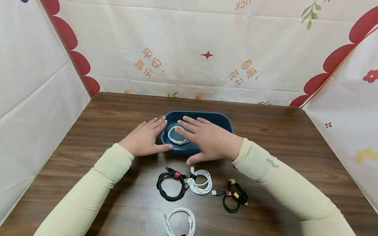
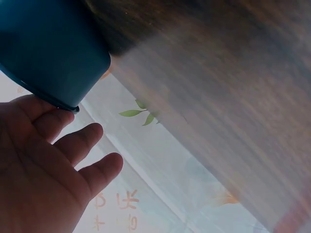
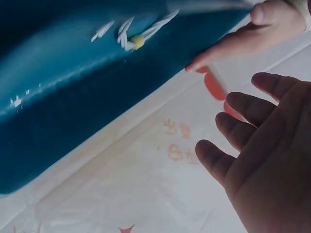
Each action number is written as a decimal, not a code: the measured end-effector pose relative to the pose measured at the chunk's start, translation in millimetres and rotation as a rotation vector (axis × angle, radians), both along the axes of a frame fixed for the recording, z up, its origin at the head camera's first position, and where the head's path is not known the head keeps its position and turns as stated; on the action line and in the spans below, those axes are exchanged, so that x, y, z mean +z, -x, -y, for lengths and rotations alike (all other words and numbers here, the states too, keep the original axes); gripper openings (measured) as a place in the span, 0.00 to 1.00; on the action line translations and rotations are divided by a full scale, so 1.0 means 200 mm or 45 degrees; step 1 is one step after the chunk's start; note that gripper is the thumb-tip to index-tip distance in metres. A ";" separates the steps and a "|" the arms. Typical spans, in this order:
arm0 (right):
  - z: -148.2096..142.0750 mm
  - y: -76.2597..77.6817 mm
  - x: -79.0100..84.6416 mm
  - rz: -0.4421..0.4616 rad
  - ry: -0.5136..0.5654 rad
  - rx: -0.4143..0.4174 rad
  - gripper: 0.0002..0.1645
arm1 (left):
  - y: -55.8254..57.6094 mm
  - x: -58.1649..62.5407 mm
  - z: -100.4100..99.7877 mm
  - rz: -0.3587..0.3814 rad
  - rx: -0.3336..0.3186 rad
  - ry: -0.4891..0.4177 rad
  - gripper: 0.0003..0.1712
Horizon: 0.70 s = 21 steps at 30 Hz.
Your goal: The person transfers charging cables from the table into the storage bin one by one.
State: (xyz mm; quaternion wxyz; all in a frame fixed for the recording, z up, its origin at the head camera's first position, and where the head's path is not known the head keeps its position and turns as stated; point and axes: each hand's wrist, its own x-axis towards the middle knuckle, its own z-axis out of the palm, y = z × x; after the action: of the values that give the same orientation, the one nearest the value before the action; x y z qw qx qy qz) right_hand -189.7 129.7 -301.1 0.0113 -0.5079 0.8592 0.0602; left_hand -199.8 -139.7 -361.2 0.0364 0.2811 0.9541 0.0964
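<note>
A dark blue bin (image 1: 218, 120) stands toward the back of the table, holding a coiled white cable (image 1: 179, 143) with yellow ties. My left hand (image 1: 144, 137) is spread at the bin's left end, fingertips right at the rim. In the left wrist view, the left fingers (image 2: 80, 143) are extended beside the bin's outer wall (image 2: 63, 58). Over the bin's front and middle, my right hand (image 1: 211, 139) is held palm down with straight fingers and nothing in its grasp. It partly hides the coil. The right wrist view shows the right fingers (image 3: 245, 109) apart from the bin (image 3: 97, 102).
In front of the bin lie a black cable (image 1: 159, 190) with a red tie, a white cable (image 1: 208, 183) with a black tie, and a black bundle (image 1: 242, 196) with red and yellow ties. Another white coil (image 1: 192, 221) lies nearer. Patterned cloth (image 1: 183, 75) encloses the table.
</note>
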 end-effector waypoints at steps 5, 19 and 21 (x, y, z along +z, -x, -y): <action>-0.01 -0.07 -0.04 -0.005 0.030 0.052 0.61 | 0.00 0.00 0.00 -0.004 -0.007 -0.007 0.61; -0.07 -0.19 -0.14 0.001 0.042 0.104 0.58 | 0.00 0.00 0.00 -0.015 0.004 0.003 0.61; -0.09 -0.21 -0.16 0.005 0.045 0.109 0.58 | 0.00 0.00 0.00 -0.018 0.009 0.006 0.61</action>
State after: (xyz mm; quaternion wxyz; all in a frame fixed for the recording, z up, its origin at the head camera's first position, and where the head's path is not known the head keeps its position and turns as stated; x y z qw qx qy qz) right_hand -148.4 147.9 -332.5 0.0014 -0.5444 0.8376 0.0446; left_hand -200.1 -140.5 -361.9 0.0300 0.2783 0.9556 0.0923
